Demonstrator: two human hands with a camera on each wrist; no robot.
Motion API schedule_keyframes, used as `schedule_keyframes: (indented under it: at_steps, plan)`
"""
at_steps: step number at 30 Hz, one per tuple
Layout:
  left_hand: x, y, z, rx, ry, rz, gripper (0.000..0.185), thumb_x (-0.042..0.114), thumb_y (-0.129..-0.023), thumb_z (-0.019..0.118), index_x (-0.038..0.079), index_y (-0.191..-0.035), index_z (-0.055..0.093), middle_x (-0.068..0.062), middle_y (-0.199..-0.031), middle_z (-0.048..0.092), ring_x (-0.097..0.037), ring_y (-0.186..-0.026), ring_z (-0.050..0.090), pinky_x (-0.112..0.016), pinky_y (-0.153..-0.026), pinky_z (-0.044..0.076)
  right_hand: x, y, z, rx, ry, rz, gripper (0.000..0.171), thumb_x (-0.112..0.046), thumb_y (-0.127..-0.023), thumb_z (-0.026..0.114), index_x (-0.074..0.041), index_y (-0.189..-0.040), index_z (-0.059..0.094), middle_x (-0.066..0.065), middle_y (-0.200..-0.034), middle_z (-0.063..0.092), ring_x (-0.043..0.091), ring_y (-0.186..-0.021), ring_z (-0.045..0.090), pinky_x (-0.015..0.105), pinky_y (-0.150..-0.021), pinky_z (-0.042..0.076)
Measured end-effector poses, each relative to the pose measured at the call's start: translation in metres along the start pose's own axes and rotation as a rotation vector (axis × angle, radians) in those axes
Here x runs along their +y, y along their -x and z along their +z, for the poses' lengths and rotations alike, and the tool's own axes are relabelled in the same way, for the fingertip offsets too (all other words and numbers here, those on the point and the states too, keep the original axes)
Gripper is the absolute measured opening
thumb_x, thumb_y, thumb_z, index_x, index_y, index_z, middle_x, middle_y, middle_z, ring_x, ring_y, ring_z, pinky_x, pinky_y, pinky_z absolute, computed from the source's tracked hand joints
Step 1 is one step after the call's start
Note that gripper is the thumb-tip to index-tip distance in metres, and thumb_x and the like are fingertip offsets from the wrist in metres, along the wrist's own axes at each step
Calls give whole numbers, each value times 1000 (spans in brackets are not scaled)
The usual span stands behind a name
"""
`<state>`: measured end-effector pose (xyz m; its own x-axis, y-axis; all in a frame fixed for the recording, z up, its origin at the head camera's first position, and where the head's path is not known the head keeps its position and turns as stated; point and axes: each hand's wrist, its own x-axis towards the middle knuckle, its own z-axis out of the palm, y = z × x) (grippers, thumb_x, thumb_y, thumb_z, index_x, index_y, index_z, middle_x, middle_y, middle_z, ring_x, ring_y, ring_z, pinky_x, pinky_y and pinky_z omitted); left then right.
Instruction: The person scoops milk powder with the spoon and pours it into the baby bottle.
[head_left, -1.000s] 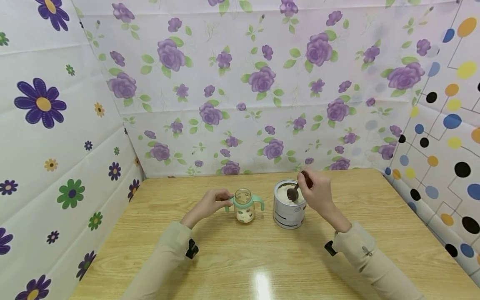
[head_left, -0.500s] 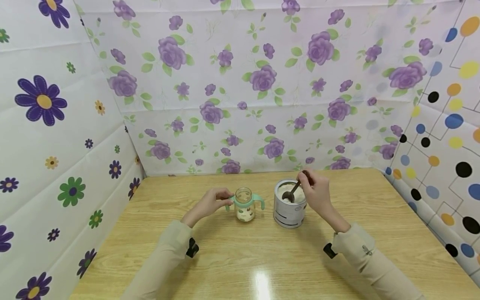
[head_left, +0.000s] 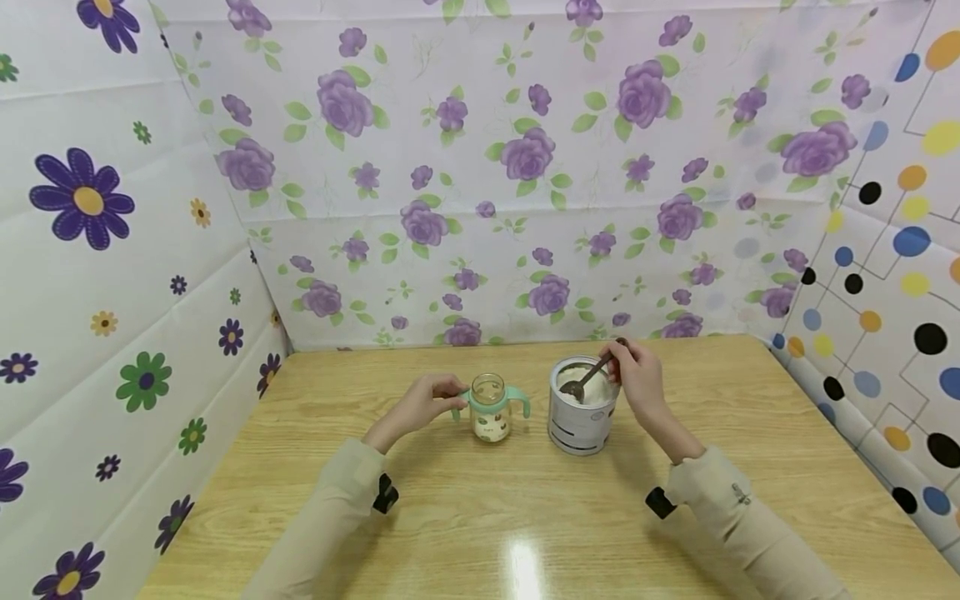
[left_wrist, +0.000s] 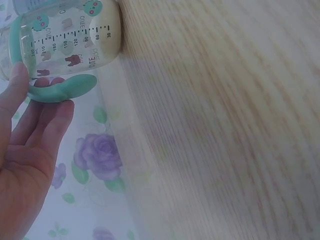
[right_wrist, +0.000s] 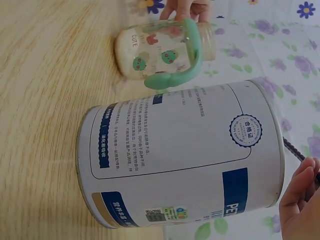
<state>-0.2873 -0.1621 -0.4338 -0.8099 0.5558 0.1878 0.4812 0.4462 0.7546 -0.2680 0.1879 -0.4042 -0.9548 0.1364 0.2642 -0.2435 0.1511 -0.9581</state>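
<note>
On the desk (head_left: 450,500), the left hand (head_left: 420,407) is gripping the bottle (head_left: 489,414) handle while the right hand (head_left: 637,379) is holding a spoon (head_left: 588,377) in the can (head_left: 579,417).

The scene is bright and evenly lit, with soft white light that seems to come from overhead. A small glare patch sits on the glossy wooden table (head_left: 522,569) near the bottom edge of the head view, and shadows under the arms are faint and diffuse. The head view is sharp in the middle, but its wide lens bends the patterned walls (head_left: 525,158) outward toward the corners. The left wrist view is soft and washed out, the wood grain smeared, perhaps by motion. The right wrist view is clearer, though its far background blurs.
</note>
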Motion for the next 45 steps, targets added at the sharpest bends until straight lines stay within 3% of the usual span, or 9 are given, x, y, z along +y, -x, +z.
schedule_keyframes:
  at_steps: [4, 12, 18, 25, 32, 45]
  plan:
    - [11, 4, -2, 5, 11, 3, 16, 1, -90, 64, -5, -105, 67, -22, -103, 69, -35, -94, 67, -40, -84, 58, 11, -6, -3, 34, -45, 87, 32, -18, -102, 45, 7, -91, 61, -8, -59, 52, 4, -51, 48, 16, -45, 44]
    - [13, 5, -2, 13, 26, 0, 18, 1, -90, 64, -5, -107, 67, -23, -101, 69, -37, -95, 67, -43, -87, 57, 20, -13, -10, 72, -103, 192, 31, -17, -101, 41, 6, -94, 61, -8, -60, 50, 3, -50, 48, 16, -46, 43]
    - [13, 4, -2, 13, 27, -6, 19, 1, -90, 64, -5, -108, 67, -23, -101, 69, -37, -95, 67, -38, -86, 58, 8, -11, -14, 71, -207, 272, 31, -16, -102, 41, -8, -82, 63, -5, -60, 50, 5, -49, 47, 16, -46, 42]
    - [13, 4, -2, 13, 15, 7, 18, 1, -90, 64, -5, -107, 67, -23, -102, 69, -37, -95, 67, -33, -85, 58, -5, -6, -14, 57, -304, 309, 34, -10, -100, 40, -12, -76, 64, -5, -58, 50, 5, -48, 47, 15, -45, 41]
    - [13, 5, -1, 18, 13, 13, 17, 1, -90, 64, -4, -106, 67, -22, -104, 68, -36, -97, 67, -32, -86, 58, 5, -11, -16, 37, -416, 358, 35, -12, -102, 38, -11, -79, 64, -6, -59, 50, 4, -48, 47, 13, -42, 40]
    - [14, 7, -2, 14, 43, -57, 21, 2, -92, 63, -3, -111, 66, -23, -105, 69, -36, -96, 67, -35, -84, 58, 7, -14, -15, 27, -456, 396, 37, -19, -105, 36, -11, -82, 65, -7, -61, 51, 3, -51, 47, 14, -44, 41]
